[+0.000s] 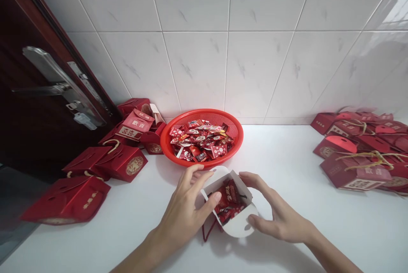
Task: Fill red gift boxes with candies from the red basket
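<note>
An open candy box (238,227) stands in front of me, its white inner flaps folded outward. Red-wrapped candies (230,196) lie inside it. My left hand (186,205) holds the box's left side, thumb over the rim and fingers by the back flap. On the other side, my right hand (282,218) grips it with the thumb on the front flap and the fingers at the back right corner. A dark red cord (207,234) hangs out at the box's lower left. Just behind is a red plastic basket (238,150) with many wrapped candies (202,139).
Closed red boxes (72,201) with rope handles crowd the left side, some stacked (135,124) by the wall. More red boxes (355,171) are piled at the right. A tiled wall (197,65) borders the white tabletop (283,158); a dark door with a handle (44,90) is at left.
</note>
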### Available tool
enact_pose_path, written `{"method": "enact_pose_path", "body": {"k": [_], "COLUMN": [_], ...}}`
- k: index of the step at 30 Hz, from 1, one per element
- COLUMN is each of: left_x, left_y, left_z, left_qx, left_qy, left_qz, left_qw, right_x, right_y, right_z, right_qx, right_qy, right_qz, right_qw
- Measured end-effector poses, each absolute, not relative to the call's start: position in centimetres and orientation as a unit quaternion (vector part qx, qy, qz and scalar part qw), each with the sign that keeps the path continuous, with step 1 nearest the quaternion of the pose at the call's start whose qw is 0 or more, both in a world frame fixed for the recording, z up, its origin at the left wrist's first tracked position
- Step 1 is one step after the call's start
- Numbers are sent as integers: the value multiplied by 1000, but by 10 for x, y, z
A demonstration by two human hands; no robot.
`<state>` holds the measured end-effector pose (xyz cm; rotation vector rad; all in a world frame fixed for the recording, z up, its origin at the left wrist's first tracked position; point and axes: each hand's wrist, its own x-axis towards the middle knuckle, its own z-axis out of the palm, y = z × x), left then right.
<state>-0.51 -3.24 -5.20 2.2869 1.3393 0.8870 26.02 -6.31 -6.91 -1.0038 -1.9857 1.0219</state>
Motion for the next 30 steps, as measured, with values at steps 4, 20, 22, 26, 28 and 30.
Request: {"method": "enact_pose_path", "body": {"k": [4, 20, 22, 26, 28, 30], "left_x": [-2, -5, 2, 12, 13, 12], "left_y": [-31, -8, -10, -13, -15, -18], "left_z": [-57, -67, -69, -76, -81, -85], "left_qx": [800, 736, 766, 796, 787, 777], "left_qy": [474, 367, 369, 375, 387, 393], "left_qz": [309, 331, 322, 310, 317, 326], "left_qw": [199, 462, 416, 359, 361, 367], "right_x": [256, 257, 257, 256, 255, 254], "right_y": [-63, -61, -62, -63, -63, -64], "right_z": [-69, -78, -80, -82, -83, -84], "right_qx": [-383, -393, -397, -406, -415, -423], "right_qy": [-777, -766, -762, -752, -743, -734], "right_qz": [376, 406, 413, 412, 398, 379], "right_qw": [327, 306, 302, 317, 342, 373]}}
